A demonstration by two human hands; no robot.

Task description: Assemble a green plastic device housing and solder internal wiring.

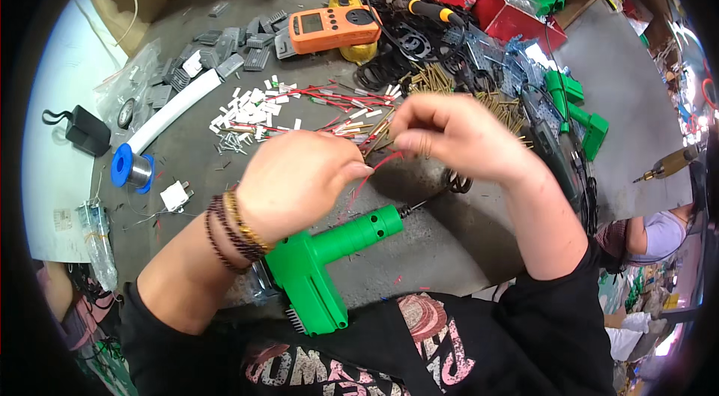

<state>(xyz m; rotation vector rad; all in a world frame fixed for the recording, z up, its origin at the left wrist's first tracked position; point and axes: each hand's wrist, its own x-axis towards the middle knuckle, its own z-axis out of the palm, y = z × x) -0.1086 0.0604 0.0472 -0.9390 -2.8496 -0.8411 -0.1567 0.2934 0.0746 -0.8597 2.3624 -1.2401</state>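
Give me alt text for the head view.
A person's bare left hand and right hand are close together at a thin red wire over a grey workbench. Below lies an angled green plastic tool; beyond, small white pieces and a rectangular orange meter.

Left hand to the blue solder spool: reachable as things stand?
Probably yes: only a low white plug lies near the path from the left hand to the solder spool, though its fingertips are at a red wire.

1. The left hand (296, 175) is hiding most of its fingers and part of the green tool (317, 287).
2. The right hand (453, 134) is obscuring its fingertips' grip.
3. The lower edge is cropping the black shirt (524, 340).
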